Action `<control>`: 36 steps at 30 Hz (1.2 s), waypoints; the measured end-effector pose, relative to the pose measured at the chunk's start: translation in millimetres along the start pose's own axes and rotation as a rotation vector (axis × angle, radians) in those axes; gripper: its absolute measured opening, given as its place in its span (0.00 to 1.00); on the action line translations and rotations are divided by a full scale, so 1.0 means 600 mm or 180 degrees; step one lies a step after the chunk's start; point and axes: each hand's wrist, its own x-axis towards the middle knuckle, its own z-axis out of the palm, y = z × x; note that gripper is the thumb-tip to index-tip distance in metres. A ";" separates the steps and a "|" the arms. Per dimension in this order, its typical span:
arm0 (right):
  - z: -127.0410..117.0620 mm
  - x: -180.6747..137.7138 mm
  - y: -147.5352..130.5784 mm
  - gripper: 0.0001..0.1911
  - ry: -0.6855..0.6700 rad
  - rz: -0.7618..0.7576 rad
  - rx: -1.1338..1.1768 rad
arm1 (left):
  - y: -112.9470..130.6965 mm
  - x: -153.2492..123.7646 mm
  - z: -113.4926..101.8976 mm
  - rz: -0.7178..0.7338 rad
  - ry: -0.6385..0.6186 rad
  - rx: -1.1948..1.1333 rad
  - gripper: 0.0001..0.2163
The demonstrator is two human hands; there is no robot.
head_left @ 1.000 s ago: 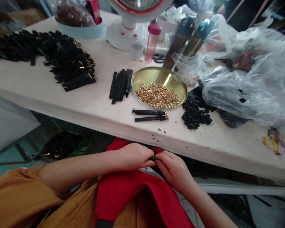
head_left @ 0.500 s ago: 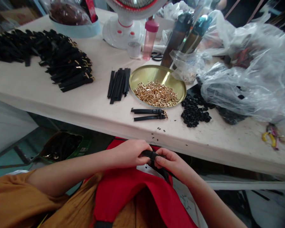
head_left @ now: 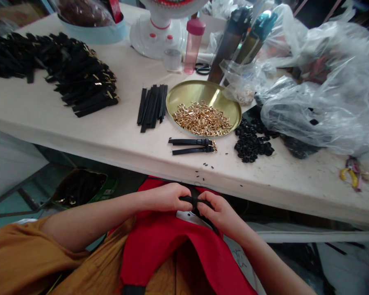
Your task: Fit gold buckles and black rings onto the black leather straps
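Over my lap, in front of the table edge, a black strap stretches between both hands. My left hand pinches its left end with thumb and fingers. My right hand grips it from the right, fingertips closed on it. A small black band appears to sit around the strap between the hands, but detail is too small to be sure. On the table just beyond lie a few black straps with gold buckles. Behind them a gold round tray holds many small gold buckles.
Left of the tray lie plain black strips; right of it, a heap of black loops. A large pile of finished-looking straps covers the far left. Plastic bags, yellow-handled pliers, a pink bottle and a fan stand or lie around.
My hands have shifted slightly, and the strap between them now looks thinner and more edge-on. The table things sit a little higher in view as my head moved.
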 end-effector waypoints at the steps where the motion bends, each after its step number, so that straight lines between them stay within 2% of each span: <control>1: 0.000 0.001 0.000 0.05 0.0001 -0.0024 -0.0063 | 0.001 -0.001 -0.001 0.0020 0.0027 0.0085 0.09; 5: -0.005 -0.004 -0.006 0.06 0.0024 -0.0142 -0.0247 | 0.016 -0.013 -0.010 0.0181 0.0076 0.0474 0.09; 10: -0.012 -0.014 -0.013 0.07 -0.0114 -0.0154 -0.0011 | 0.035 -0.023 -0.018 0.0314 0.0171 0.0577 0.11; 15: -0.009 -0.016 -0.008 0.07 -0.0183 -0.0250 0.0027 | 0.028 -0.024 -0.008 0.0445 0.0183 0.0737 0.12; 19: -0.005 -0.015 -0.007 0.06 -0.0270 -0.0535 -0.0324 | 0.017 -0.020 0.000 0.0505 0.0087 0.0988 0.12; 25: -0.003 -0.011 -0.003 0.06 0.0029 -0.0608 -0.0685 | 0.024 -0.017 -0.010 0.0523 0.0117 0.1269 0.10; 29: -0.005 -0.012 -0.004 0.06 0.0218 -0.0642 -0.0842 | 0.026 -0.015 -0.018 0.0538 -0.0061 0.0848 0.07; 32: -0.002 -0.015 -0.002 0.06 0.0280 -0.0666 -0.0947 | 0.017 -0.010 -0.012 0.0378 0.0012 0.0719 0.07; 36: 0.005 -0.013 0.008 0.06 0.0228 -0.0632 -0.0896 | 0.006 -0.005 0.001 0.0299 0.0072 0.0927 0.08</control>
